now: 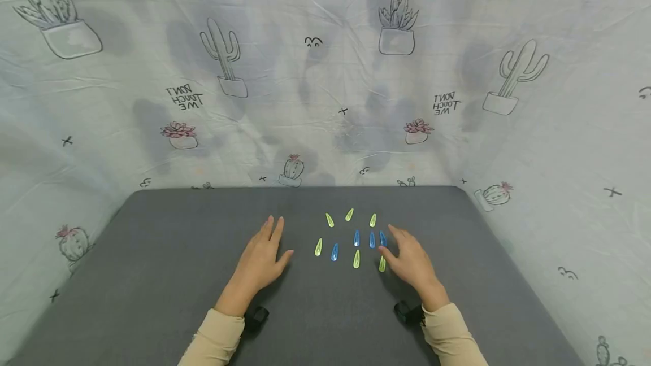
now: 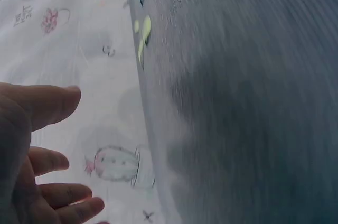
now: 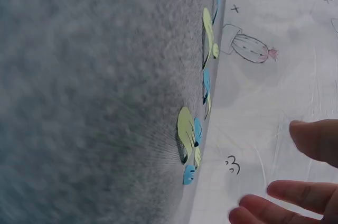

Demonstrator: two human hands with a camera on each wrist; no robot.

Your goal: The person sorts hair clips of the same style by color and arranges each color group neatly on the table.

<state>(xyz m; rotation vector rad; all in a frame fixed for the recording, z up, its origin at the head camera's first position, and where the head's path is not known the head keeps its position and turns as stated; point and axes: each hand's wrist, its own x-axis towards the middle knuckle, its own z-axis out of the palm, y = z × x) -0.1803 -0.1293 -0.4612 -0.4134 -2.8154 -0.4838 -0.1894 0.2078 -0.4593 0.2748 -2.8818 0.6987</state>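
Several yellow-green snap hair clips [image 1: 356, 258] and several blue snap hair clips [image 1: 334, 252] lie spread out on a dark grey table. My left hand [image 1: 258, 260] hovers to the left of them, fingers extended and thumb apart, holding nothing. On the other side my right hand [image 1: 412, 261] is over the right end of the group, its thumb and fingers spread with nothing between them. Its thumb and fingertips overlap a blue clip [image 1: 383, 238] and a yellow-green clip [image 1: 382, 265] in the head view. The right wrist view shows a yellow-green clip [image 3: 185, 131] close by.
The grey table top [image 1: 168, 275] reaches back to a pale cloth backdrop [image 1: 325, 72] printed with cacti and potted plants. More of this cloth hangs at both sides. Dark wrist cameras [image 1: 256, 319] sit under both forearms, by the beige sleeves [image 1: 216, 335].
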